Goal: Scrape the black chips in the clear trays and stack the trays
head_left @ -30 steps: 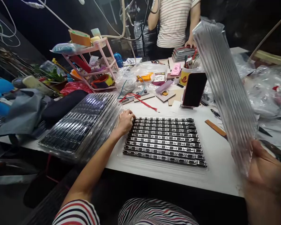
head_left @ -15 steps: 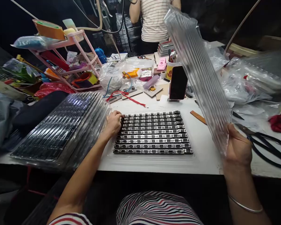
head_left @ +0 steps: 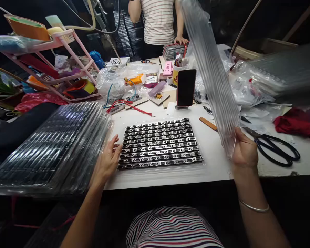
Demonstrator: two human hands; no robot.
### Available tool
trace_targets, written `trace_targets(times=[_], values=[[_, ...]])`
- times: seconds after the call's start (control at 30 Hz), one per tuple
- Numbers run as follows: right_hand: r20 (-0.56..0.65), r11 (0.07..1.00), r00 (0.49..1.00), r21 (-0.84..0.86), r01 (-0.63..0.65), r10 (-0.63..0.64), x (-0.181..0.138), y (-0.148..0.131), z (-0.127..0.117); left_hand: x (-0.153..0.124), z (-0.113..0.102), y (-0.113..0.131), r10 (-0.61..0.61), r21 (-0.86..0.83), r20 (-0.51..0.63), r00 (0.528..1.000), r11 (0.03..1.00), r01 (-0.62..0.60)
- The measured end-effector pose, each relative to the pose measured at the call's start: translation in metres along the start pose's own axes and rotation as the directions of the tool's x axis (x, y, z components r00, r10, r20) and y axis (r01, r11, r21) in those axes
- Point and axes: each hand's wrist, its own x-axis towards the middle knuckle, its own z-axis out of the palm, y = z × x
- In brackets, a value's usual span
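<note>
A clear plastic tray [head_left: 200, 167] lies on the table, filled with several rows of black and silver connector strips [head_left: 160, 143]. At the tray's left edge is my left hand [head_left: 110, 156], fingers apart, its fingertips close to the strip ends; whether they touch I cannot tell. My right hand [head_left: 244, 148] grips the lower end of a ribbed clear plastic tray [head_left: 212, 72], held up on edge to the right. Beside my left forearm lies a stack of clear trays [head_left: 46, 148] with dark strips inside.
A phone [head_left: 186, 88] stands behind the filled tray. Big scissors [head_left: 274, 146] and a brown strip [head_left: 208, 123] lie to the right. A pink rack [head_left: 67, 44] stands back left. Across the table, a person's hand [head_left: 181, 40] rests on a stack of flat items.
My left hand has drawn back from the strips' upper left corner toward me and opened. The view has shifted right. My right hand still holds up the ribbed tray.
</note>
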Motion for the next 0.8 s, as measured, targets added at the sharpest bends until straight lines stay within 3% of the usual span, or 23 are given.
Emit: trace_targets(times=[0.3, 0.43, 0.53, 0.67, 0.8], values=[[0.066, 0.989, 0.998, -0.151, 0.005, 0.005, -0.005, 0.002, 0.007, -0.024, -0.010, -0.005, -0.167, -0.331, -0.031, 0.986, 0.932, 0.147], [0.213, 0.962, 0.977, -0.272, 0.033, 0.027, -0.013, 0.006, 0.017, -0.025, -0.012, -0.005, -0.243, -0.556, 0.000, 0.970, 0.806, 0.202], [0.305, 0.886, 0.949, -0.458, 0.068, 0.085, -0.016, 0.013, 0.025, -0.028, -0.014, -0.006, -0.264, -0.688, 0.026, 0.964, 0.695, 0.209], [0.249, 0.778, 0.957, -0.627, 0.042, 0.149, -0.018, 0.028, 0.041, -0.030, -0.017, -0.009, -0.274, -0.747, 0.030, 0.961, 0.633, 0.204], [0.231, 0.744, 0.963, -0.666, 0.051, 0.141, -0.022, 0.042, 0.051, -0.033, -0.018, -0.011, -0.245, -0.701, 0.054, 0.968, 0.681, 0.211]])
